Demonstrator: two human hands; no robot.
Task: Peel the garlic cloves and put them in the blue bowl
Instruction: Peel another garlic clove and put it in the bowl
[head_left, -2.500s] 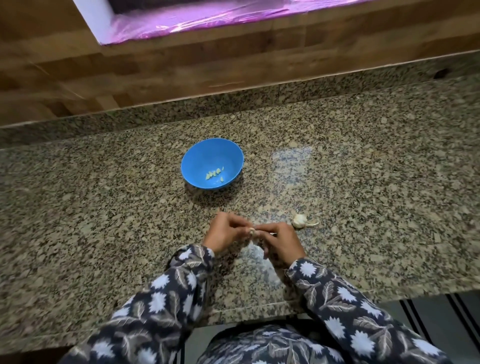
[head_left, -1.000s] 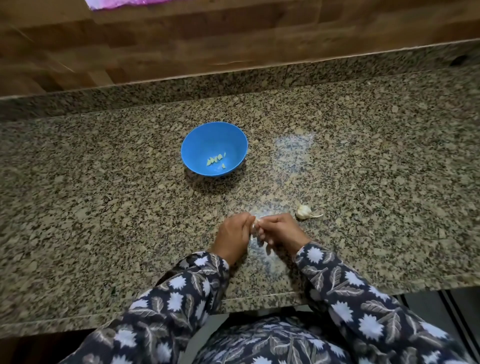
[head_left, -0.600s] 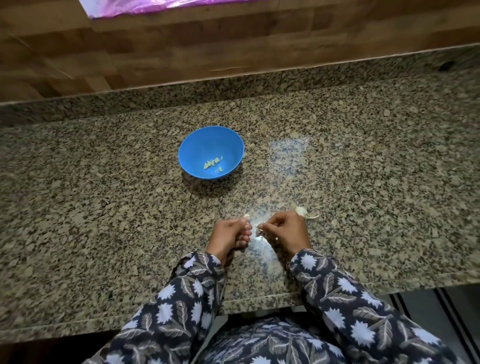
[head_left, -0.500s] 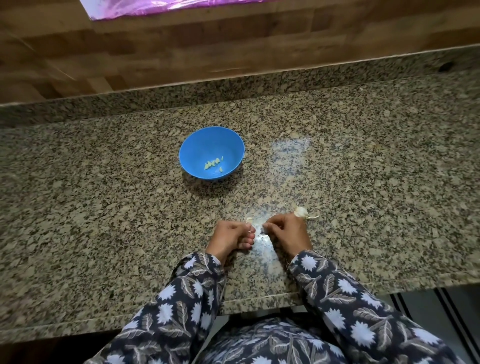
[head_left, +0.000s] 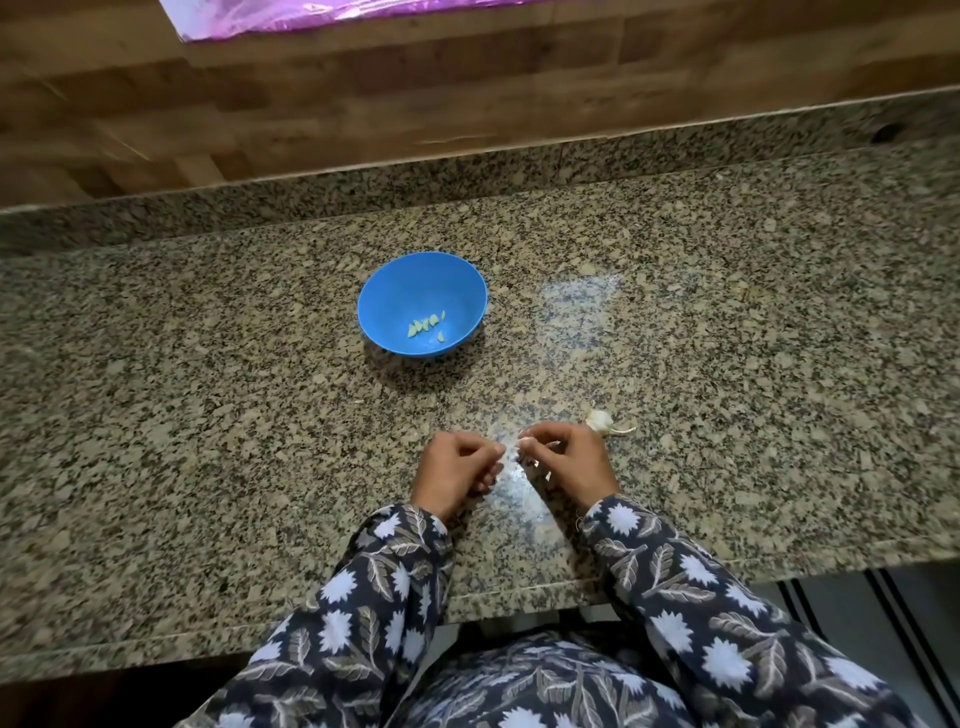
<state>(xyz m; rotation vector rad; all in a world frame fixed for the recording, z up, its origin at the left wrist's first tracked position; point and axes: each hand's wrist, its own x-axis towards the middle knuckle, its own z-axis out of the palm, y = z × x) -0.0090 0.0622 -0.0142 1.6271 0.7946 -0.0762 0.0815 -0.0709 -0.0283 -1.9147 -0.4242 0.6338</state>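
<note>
Blue bowl (head_left: 387, 296) upright on granite, several small pale peeled cloves (head_left: 427, 327) clustered at its bottom. One whitish clove (head_left: 525, 442) pinched at right fingertips, near the counter's front. Partial garlic bulb (head_left: 599, 421) with stem lying just right of it.

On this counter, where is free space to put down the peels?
Free: the counter left of the bowl, and right of the garlic bulb. Crowded: near the left hand and right hand.
</note>
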